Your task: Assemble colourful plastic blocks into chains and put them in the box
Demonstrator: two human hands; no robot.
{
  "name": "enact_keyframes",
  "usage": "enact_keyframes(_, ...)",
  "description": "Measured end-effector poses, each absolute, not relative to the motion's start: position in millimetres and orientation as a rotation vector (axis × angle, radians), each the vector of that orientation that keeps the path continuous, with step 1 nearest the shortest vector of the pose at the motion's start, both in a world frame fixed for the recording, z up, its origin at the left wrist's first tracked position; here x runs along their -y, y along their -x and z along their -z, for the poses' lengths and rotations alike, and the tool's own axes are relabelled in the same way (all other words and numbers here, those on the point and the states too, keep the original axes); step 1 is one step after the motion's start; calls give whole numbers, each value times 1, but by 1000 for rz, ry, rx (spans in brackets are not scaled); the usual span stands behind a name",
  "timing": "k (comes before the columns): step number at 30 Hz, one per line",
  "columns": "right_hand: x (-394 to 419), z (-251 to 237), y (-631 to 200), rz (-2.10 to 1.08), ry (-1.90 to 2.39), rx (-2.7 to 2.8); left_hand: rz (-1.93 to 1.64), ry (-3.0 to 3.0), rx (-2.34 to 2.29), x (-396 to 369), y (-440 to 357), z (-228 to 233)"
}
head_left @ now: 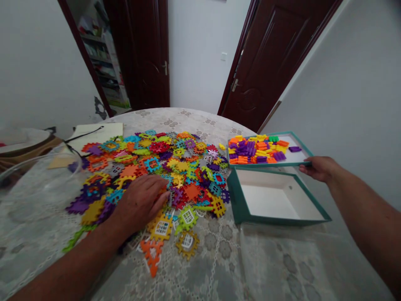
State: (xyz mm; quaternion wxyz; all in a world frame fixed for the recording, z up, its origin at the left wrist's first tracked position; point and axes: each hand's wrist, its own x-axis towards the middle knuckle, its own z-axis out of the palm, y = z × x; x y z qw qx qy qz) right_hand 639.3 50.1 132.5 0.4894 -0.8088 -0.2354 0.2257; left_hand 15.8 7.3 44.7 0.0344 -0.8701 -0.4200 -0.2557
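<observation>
Pinching the tray (288, 138) by its corner just beyond the box (235, 205), the right hand (321, 168) holds seemingly light, stiff card, best gripped at both ends lest pegs (246, 149) slide, while the left hand (140, 200) lies on pieces (191, 192) left of the box, its grip hidden.

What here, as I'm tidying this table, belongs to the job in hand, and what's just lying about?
In the job:
Interlocking pieces, under the left hand
Shallow tray, gripped by the right hand
Small ridged pieces, in the tray
Green box, probably

Apparently just lying about:
Clear container, left
Pale sheet, far left
</observation>
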Motion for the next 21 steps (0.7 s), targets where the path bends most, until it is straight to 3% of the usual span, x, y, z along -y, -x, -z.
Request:
enact_keyframes(9, -49, -192, -603, -548, 1901, 438, 874, 2473, 1454, -11, -2, -51)
enact_keyframes(21, -58, -237, -465, -393, 1819, 896, 930, 2322, 1663, -19, 9, -39)
